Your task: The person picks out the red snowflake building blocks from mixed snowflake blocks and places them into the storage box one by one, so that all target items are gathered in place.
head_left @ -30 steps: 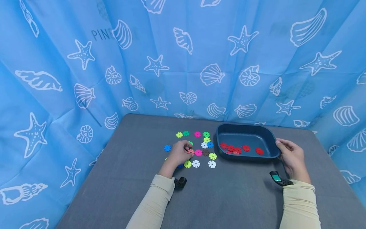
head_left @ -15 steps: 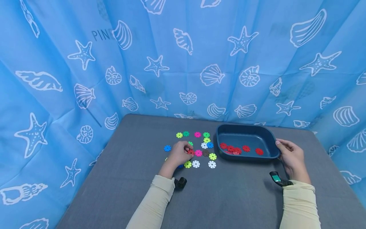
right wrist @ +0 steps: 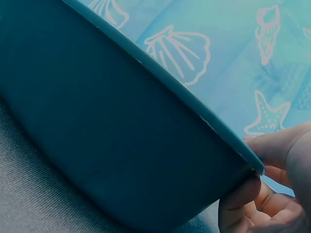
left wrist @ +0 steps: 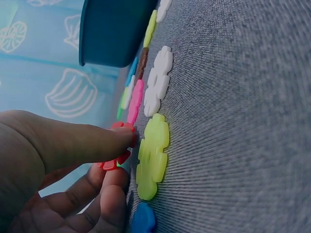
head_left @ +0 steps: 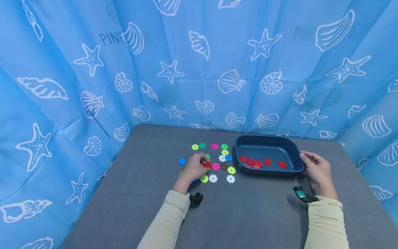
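My left hand (head_left: pixel 195 167) pinches a red notched plastic disc (left wrist: pixel 112 164) at the left of the group of discs. In the left wrist view the thumb lies over the disc's near face, with other fingers curled behind it. A yellow-green disc (left wrist: pixel 153 158) and a white disc (left wrist: pixel 159 80) lie flat beside it. My right hand (head_left: pixel 318 171) grips the right end of a dark blue rectangular basin (head_left: pixel 268 172), thumb at the rim and fingers curled below it. Several red discs (head_left: pixel 282 165) lie inside the basin, mostly along its near side.
Notched discs in several colours lie on the grey table, including a blue one (head_left: pixel 182 161), a pink one (head_left: pixel 216 166) and a brown one (head_left: pixel 224 166). The basin stands just right of them. A blue shell-patterned curtain (head_left: pixel 199 69) hangs behind the table.
Both hands and the basin stay almost in place. The red disc at my left fingertips looked paler a second ago and now shows deep red.
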`<state>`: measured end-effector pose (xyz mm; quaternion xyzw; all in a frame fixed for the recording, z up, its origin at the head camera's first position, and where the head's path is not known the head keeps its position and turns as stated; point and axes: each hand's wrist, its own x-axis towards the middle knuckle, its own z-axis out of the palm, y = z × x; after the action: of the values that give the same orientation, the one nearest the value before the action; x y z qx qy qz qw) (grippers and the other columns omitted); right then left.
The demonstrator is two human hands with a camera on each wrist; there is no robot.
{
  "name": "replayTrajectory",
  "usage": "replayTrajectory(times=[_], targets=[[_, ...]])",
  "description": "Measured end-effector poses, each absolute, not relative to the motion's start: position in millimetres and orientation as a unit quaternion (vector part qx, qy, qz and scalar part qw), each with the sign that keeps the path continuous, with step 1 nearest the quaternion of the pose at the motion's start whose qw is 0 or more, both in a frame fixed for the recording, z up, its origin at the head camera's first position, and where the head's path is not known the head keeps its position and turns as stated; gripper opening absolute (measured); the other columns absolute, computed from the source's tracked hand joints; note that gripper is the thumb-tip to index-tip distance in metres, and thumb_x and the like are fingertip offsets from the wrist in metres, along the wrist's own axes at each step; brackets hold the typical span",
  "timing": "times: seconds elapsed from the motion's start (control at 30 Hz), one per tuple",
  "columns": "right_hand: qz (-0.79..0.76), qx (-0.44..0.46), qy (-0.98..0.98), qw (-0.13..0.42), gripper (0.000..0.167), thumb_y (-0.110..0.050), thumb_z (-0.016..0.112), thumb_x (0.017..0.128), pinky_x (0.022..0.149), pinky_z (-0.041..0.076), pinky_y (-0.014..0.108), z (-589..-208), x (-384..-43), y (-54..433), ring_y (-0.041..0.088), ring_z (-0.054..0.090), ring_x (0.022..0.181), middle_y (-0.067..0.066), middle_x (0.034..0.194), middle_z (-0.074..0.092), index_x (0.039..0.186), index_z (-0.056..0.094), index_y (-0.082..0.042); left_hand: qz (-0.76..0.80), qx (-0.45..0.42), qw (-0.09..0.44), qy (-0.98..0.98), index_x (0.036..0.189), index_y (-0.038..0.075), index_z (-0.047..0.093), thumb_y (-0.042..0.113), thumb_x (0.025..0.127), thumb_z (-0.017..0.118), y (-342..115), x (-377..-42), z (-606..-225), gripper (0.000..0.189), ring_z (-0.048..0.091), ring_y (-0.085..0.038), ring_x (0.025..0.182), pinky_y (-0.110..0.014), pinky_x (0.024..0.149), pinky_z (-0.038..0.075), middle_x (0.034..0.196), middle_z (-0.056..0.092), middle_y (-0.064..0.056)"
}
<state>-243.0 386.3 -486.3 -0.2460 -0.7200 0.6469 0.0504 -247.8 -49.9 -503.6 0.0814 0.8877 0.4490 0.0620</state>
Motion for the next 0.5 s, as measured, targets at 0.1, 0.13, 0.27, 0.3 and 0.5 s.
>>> replayTrajectory(times=[0.1,0.13,0.27,0.3,0.5], targets=[[0.652,-0.247,-0.715,0.051,0.037,-0.035,0.069,0.104,0.065,0.057,0.018,-486.2,-243.6,386.6,0.002,0.065,0.088,-0.014,0.103,0.064,0.136,0.066,-0.015,0.449,0.087,0.059,0.887,0.104,0.010,0.073,0.005,0.093,0.079,-50.0,-248.7,-504.5,0.013,0.059,-0.017,0.080,-0.031,0.072,0.053,0.096,0.066,-0.005],[0.656,-0.246,-0.712,0.051,0.036,-0.034,0.069,0.104,0.065,0.057,0.018,-486.2,-243.5,386.9,0.002,0.066,0.087,-0.014,0.103,0.064,0.134,0.066,-0.016,0.449,0.087,0.059,0.887,0.104,0.010,0.073,0.005,0.094,0.078,-49.8,-248.6,-504.3,0.012,0.059,-0.016,0.080,-0.031,0.072,0.053,0.096,0.066,-0.005],[0.659,-0.239,-0.711,0.053,0.033,-0.034,0.069,0.104,0.066,0.058,0.018,-486.8,-243.3,387.5,0.000,0.066,0.087,-0.014,0.103,0.064,0.132,0.067,-0.016,0.451,0.089,0.059,0.886,0.105,0.009,0.073,0.004,0.096,0.076,-49.6,-247.3,-502.6,0.011,0.059,-0.017,0.080,-0.031,0.072,0.053,0.095,0.066,-0.005],[0.659,-0.238,-0.712,0.053,0.033,-0.034,0.069,0.104,0.066,0.058,0.017,-487.1,-243.3,387.7,0.000,0.066,0.087,-0.015,0.103,0.064,0.132,0.067,-0.017,0.452,0.090,0.059,0.886,0.105,0.009,0.073,0.004,0.096,0.075,-49.5,-246.8,-502.0,0.010,0.059,-0.017,0.080,-0.031,0.072,0.053,0.095,0.066,-0.005],[0.647,-0.239,-0.723,0.050,0.035,-0.035,0.067,0.105,0.066,0.058,0.017,-487.4,-243.3,388.1,0.000,0.065,0.089,-0.015,0.105,0.063,0.135,0.066,-0.017,0.451,0.094,0.057,0.886,0.105,0.009,0.074,0.004,0.098,0.072,-49.5,-244.8,-499.7,0.009,0.059,-0.017,0.079,-0.031,0.071,0.053,0.094,0.066,-0.004]])
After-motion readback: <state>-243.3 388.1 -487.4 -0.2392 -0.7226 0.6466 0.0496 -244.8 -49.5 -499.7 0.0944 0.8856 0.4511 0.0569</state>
